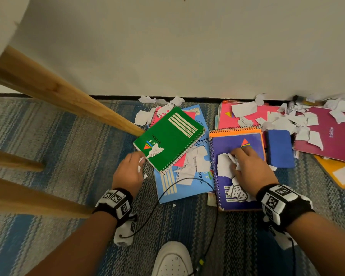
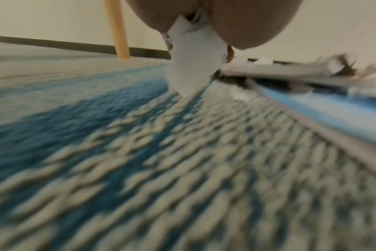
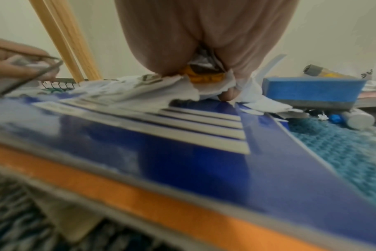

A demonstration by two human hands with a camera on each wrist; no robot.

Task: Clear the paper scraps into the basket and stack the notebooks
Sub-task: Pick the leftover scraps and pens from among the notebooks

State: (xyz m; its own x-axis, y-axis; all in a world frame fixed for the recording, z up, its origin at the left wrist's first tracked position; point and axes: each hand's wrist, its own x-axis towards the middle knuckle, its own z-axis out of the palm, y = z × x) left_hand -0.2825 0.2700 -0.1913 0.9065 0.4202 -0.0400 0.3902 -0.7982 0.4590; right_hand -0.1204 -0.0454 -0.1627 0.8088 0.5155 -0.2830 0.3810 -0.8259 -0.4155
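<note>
We are in the gathering step. Our left hand [image 1: 127, 172] grasps white scraps [image 2: 191, 68] just left of the green notebook [image 1: 168, 138]. Our right hand [image 1: 251, 166], to its right, clutches scraps on the purple notebook [image 1: 237, 170]. No basket is visible; next we must find it. Stacking is not yet begun.

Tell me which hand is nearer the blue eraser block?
Right. The right hand gathers scraps on the purple notebook beside the block; the left hand is beyond the green notebook.
</note>
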